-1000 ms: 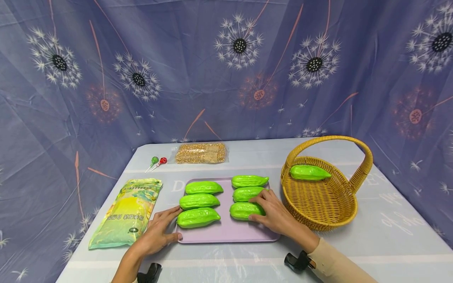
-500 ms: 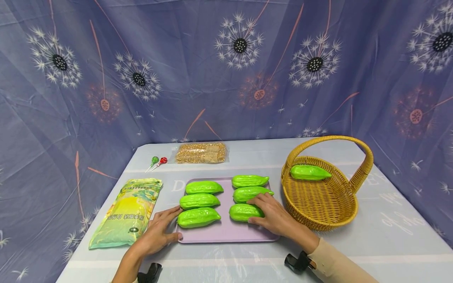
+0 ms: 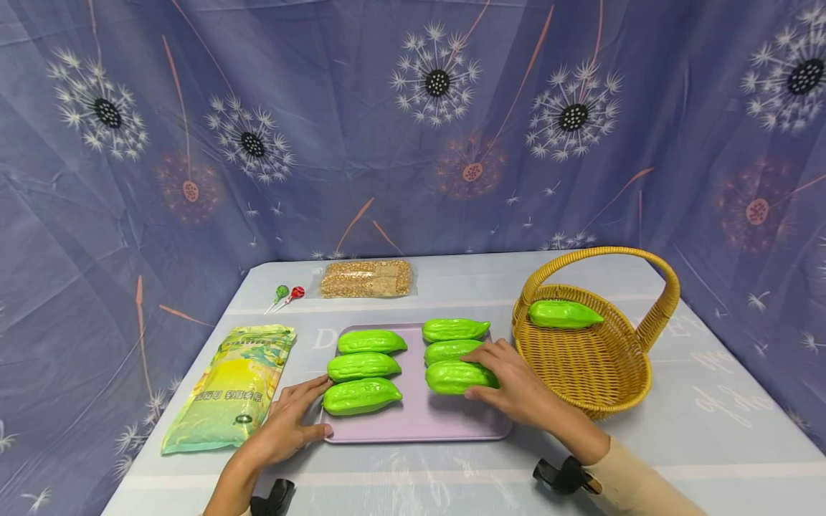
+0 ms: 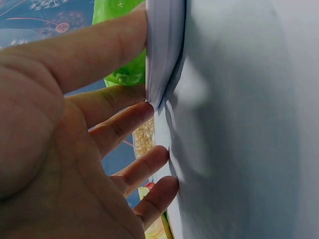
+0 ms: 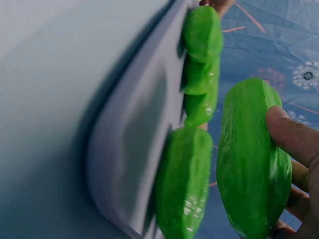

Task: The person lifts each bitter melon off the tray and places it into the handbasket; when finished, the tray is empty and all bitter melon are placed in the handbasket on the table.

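Lifting clear of the lilac tray (image 3: 413, 423), a glossy green gourd (image 3: 454, 377) now rides in the right hand (image 3: 516, 390), whose grip is curled round it with thumb beneath; half a second ago the same gourd lay flat on the tray's near right corner. The wrist view confirms daylight between gourd (image 5: 251, 159) and tray, which suggests a carry has begun, with the woven basket (image 3: 590, 373) just to the right already holding one gourd. Five more bumpy, tapered, plastic-looking gourds stay on the smooth tray. The left hand (image 3: 290, 426) has not moved, its fingers straight and pressed against the tray's left edge on the pale worktop (image 3: 710, 423), steadying it.
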`<state>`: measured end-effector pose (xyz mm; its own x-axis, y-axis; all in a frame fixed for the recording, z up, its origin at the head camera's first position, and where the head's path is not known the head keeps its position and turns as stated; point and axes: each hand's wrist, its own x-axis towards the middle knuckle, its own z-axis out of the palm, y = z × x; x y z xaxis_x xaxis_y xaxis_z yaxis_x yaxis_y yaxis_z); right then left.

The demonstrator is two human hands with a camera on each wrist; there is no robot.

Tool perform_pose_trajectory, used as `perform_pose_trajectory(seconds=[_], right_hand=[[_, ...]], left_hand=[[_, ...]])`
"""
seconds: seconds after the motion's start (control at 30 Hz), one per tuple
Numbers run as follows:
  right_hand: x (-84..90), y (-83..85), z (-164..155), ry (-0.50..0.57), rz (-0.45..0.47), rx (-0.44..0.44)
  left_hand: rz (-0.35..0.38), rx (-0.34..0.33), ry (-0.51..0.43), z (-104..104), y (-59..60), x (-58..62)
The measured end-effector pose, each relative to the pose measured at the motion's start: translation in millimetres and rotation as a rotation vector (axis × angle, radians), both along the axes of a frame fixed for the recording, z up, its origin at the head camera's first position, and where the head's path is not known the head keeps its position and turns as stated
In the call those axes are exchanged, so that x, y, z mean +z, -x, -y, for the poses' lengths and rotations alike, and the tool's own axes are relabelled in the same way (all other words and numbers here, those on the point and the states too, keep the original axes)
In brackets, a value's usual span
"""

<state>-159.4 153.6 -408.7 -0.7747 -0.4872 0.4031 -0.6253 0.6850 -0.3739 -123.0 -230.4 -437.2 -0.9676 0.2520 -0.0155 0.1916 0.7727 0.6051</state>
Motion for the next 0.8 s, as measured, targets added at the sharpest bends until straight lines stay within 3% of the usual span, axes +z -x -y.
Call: perform_pose_trajectory(seconds=[0.3,0.8], right_hand=[[18.8,-3.3,-17.1,0.055,-0.067,0.017],[46.3,-0.3,-59.1,0.087,-0.019,-0.041]], left_hand=[[0.008,0.006,-0.001,-0.6,0.2,0.4],[0.018,0.012,0.014,-1.4,-0.9,2.2]])
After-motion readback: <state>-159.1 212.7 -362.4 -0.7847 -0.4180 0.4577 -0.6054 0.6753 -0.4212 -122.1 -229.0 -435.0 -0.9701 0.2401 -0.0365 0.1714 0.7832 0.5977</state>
